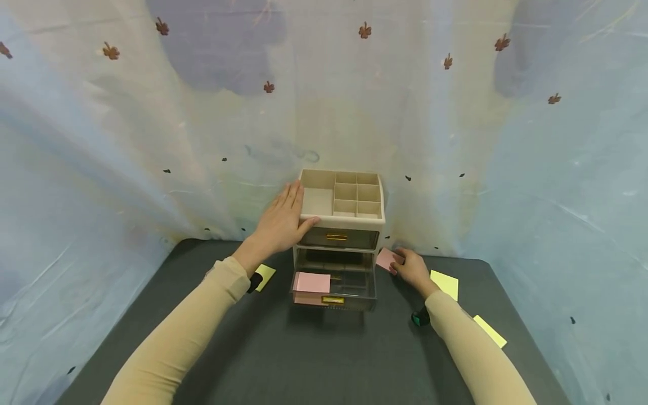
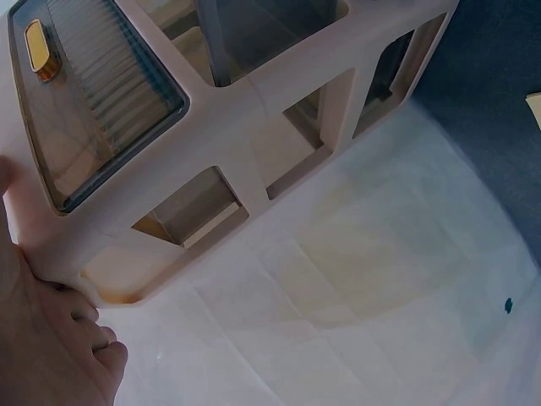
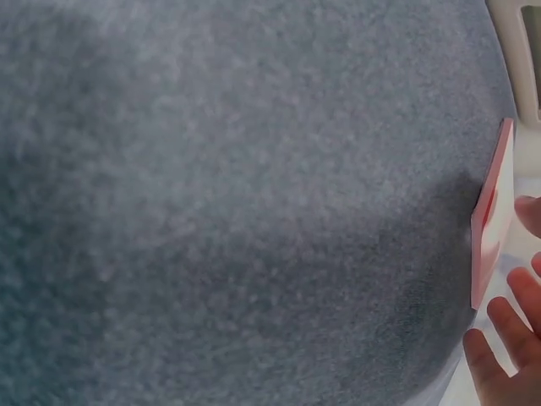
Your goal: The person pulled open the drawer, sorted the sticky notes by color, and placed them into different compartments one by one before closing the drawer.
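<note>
A cream desktop drawer organizer (image 1: 340, 222) stands on the dark table, its lower clear drawer (image 1: 354, 284) pulled out. Pink sticky notes (image 1: 312, 283) sit in the left part of that drawer. My left hand (image 1: 278, 225) rests on the organizer's upper left side, fingers straight along it and thumb over the front edge. Right of the organizer, my right hand (image 1: 411, 267) is at a pink sticky note pad (image 1: 386, 260) lying on the table. In the right wrist view its fingers (image 3: 514, 309) are spread beside the pad.
Yellow sticky note pads lie on the table: one (image 1: 265, 277) by the left wrist, one (image 1: 445, 283) beside the right wrist, another (image 1: 490, 331) by the right forearm. The organizer's upper drawer (image 1: 338, 237) is closed. A patterned curtain (image 1: 344, 112) hangs behind the table.
</note>
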A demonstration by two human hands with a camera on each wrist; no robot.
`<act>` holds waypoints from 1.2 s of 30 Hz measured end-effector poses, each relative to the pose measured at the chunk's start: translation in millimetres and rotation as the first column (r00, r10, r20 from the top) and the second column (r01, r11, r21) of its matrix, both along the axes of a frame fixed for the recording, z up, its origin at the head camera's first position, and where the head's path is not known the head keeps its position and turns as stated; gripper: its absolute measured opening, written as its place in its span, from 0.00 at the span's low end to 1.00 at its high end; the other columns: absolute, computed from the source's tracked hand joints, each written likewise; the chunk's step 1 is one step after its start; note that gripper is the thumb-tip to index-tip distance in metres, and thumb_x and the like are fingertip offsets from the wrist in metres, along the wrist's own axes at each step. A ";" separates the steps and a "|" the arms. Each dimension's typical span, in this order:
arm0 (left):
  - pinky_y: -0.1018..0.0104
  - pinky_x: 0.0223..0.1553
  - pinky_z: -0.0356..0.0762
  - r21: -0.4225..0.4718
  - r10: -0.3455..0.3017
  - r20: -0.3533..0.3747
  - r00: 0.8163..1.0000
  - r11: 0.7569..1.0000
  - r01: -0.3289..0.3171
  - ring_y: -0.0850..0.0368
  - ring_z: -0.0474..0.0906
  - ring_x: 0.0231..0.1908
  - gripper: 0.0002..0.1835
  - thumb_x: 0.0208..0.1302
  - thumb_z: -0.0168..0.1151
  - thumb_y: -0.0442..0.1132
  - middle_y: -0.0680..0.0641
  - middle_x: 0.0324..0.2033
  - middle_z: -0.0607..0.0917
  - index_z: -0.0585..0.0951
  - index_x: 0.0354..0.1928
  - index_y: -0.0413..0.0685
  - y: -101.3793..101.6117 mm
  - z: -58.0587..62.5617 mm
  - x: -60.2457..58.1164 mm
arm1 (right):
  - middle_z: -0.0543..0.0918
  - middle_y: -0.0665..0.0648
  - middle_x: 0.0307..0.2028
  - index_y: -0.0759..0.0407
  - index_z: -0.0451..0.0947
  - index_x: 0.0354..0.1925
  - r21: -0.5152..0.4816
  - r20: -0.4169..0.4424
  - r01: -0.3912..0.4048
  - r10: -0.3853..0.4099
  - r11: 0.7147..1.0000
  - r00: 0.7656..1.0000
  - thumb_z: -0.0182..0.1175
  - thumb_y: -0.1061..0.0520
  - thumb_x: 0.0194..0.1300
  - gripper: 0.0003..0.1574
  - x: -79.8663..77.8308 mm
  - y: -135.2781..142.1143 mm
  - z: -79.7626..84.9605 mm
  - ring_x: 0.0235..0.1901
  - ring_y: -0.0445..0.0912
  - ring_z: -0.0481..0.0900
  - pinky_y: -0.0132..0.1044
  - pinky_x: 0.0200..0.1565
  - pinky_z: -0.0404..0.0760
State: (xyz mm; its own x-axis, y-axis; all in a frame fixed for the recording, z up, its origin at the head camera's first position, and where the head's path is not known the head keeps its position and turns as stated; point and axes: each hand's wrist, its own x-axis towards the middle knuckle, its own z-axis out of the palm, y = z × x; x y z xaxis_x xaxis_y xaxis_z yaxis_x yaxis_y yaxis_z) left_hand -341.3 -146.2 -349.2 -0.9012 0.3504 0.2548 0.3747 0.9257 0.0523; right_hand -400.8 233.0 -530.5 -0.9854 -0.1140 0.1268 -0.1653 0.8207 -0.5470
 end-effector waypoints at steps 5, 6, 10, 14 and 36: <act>0.47 0.80 0.44 -0.014 0.007 -0.004 1.000 1.000 -0.007 0.39 0.35 0.82 0.52 0.78 0.34 0.71 0.36 0.82 0.39 0.38 0.82 0.36 2.5 0.9 -1.6 | 0.78 0.75 0.62 0.70 0.73 0.68 0.047 0.024 -0.034 0.033 0.998 0.999 0.66 0.58 0.71 0.32 -1.3 0.6 3.9 0.62 0.70 0.76 0.65 0.64 0.73; 0.47 0.80 0.43 -0.011 0.007 -0.004 1.000 1.000 -0.007 0.39 0.35 0.82 0.51 0.78 0.35 0.71 0.36 0.82 0.39 0.39 0.82 0.36 3.2 1.5 -1.5 | 0.77 0.75 0.63 0.70 0.72 0.68 0.055 0.029 -0.040 0.038 0.998 0.999 0.66 0.58 0.71 0.33 -1.5 1.3 4.1 0.63 0.70 0.75 0.65 0.65 0.72; 0.47 0.81 0.40 0.005 0.003 0.014 1.000 1.000 -0.003 0.39 0.34 0.82 0.51 0.79 0.36 0.70 0.37 0.82 0.37 0.38 0.82 0.37 5.6 3.5 -0.5 | 0.75 0.76 0.65 0.72 0.71 0.69 0.081 0.039 -0.062 0.059 0.995 0.997 0.66 0.58 0.71 0.34 -1.9 3.6 4.2 0.66 0.71 0.73 0.66 0.67 0.70; 0.47 0.81 0.40 0.004 0.004 0.017 1.000 1.000 -0.004 0.39 0.33 0.82 0.51 0.79 0.36 0.70 0.37 0.82 0.36 0.38 0.82 0.36 6.4 4.1 -0.1 | 0.76 0.77 0.64 0.74 0.72 0.67 0.090 0.036 -0.078 0.075 0.993 0.997 0.66 0.58 0.71 0.33 -1.4 4.2 4.6 0.65 0.71 0.73 0.65 0.67 0.70; 0.46 0.80 0.43 0.006 0.010 0.013 1.000 1.000 -0.010 0.39 0.35 0.82 0.51 0.79 0.37 0.70 0.36 0.82 0.38 0.40 0.82 0.35 2.4 1.3 1.2 | 0.77 0.79 0.59 0.73 0.79 0.61 0.061 0.014 -0.071 0.071 0.996 0.997 0.72 0.59 0.64 0.31 5.5 0.3 -2.0 0.63 0.74 0.72 0.67 0.66 0.69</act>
